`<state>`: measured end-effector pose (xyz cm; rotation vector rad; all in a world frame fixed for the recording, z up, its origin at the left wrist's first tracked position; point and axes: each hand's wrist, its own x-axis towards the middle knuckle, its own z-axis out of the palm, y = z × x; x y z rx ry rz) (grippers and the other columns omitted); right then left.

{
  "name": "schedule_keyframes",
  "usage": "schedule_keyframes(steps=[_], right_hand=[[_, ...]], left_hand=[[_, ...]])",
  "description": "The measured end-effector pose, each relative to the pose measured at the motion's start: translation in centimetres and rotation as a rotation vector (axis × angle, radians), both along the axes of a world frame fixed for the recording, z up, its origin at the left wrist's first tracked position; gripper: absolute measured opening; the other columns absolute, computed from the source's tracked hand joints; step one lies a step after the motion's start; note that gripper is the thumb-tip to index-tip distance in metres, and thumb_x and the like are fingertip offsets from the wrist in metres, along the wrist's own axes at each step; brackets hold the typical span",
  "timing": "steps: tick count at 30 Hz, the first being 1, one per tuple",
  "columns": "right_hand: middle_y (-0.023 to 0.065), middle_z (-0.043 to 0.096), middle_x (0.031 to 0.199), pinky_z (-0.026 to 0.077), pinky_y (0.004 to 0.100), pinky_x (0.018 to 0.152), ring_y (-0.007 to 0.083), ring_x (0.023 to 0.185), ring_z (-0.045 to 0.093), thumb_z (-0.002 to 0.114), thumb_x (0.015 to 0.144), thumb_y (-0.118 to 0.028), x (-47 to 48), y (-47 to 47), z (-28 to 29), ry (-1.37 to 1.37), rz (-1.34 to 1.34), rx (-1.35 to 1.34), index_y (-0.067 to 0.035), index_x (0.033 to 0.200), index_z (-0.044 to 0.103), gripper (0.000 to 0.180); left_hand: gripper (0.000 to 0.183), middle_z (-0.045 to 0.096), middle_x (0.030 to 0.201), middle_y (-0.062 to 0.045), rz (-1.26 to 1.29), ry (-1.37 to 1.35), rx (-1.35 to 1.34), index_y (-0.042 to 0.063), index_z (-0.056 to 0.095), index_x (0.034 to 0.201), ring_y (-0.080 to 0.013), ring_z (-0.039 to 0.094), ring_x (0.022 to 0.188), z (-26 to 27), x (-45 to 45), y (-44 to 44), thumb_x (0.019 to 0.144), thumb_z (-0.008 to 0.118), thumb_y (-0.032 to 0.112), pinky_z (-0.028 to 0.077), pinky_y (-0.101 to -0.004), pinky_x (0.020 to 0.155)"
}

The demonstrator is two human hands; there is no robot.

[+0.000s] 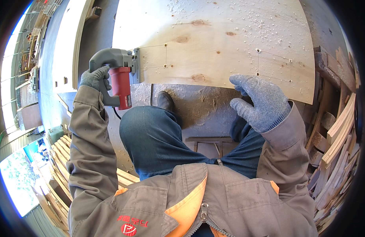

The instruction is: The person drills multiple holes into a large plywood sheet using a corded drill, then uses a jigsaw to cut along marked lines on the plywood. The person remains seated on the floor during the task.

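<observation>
My left hand [94,79], in a grey knit glove, grips the rear handle of a red and grey corded jigsaw [120,84]. The saw is turned on its side, its metal base plate [136,65] standing at the left edge of a plywood sheet [212,63]. Pencil lines run from that edge to two drilled holes; whether the blade is in the wood is hidden. Over the sheet's front edge at the right is my gloved right hand [259,100], empty, thumb apart from the bent fingers. Below its fingertips, a pencilled four-sided outline [274,65] has drilled holes at its corners.
Wood chips lie over the sheet and the floor [197,103]. Stacked panels [68,44] stand at the left, and timber offcuts [333,142] are heaped at the right. The saw's cord [116,113] hangs beside my knee [150,133]. Wooden slats [62,157] lie behind my left arm.
</observation>
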<state>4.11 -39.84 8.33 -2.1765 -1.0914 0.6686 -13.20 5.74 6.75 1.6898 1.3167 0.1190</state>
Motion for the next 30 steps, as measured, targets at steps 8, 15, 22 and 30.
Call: schedule_keyframes(steps=[8,15,22,30], right_hand=[[0.0248,0.067,0.116,0.053,0.0441,0.093,0.0381,0.106,0.067,0.071,0.087,-0.021,0.03,-0.13,0.21,0.01,-0.004,0.009,0.0,0.126,0.06,0.045],[0.0249,0.067,0.116,0.053,0.044,0.094,0.0382,0.106,0.067,0.071,0.087,-0.022,0.12,-0.27,-0.08,0.018,-0.003,0.026,0.0,0.125,0.06,0.045],[0.0249,0.067,0.115,0.053,0.0442,0.093,0.0383,0.105,0.067,0.071,0.086,-0.022,0.03,-0.19,-0.15,0.003,0.002,0.039,0.0,0.125,0.06,0.046],[0.0247,0.067,0.113,0.053,0.0451,0.091,0.0385,0.102,0.067,0.07,0.087,-0.023,-0.03,-0.01,-0.03,0.002,0.004,0.005,-0.001,0.125,0.06,0.045]], left_hand=[[0.021,0.063,0.068,-0.009,0.002,-0.01,-0.018,-0.002,0.067,0.093,-0.0217,0.061,0.05,0.42,0.16,-0.2,0.083,0.078,0.013,0.053,-0.0376,0.042],[0.02,0.061,0.068,-0.008,-0.006,-0.023,-0.008,0.001,0.066,0.093,-0.0206,0.059,0.049,0.21,0.14,-0.13,0.085,0.077,0.016,0.05,-0.0359,0.042],[0.019,0.061,0.07,-0.007,-0.015,-0.038,-0.028,0.002,0.066,0.094,-0.0192,0.059,0.051,0.48,0.33,-0.65,0.086,0.076,0.016,0.05,-0.035,0.044],[0.019,0.062,0.068,-0.009,-0.001,-0.059,-0.026,0.0,0.066,0.086,-0.0215,0.061,0.049,0.55,0.61,-0.47,0.084,0.077,0.014,0.051,-0.0365,0.043]])
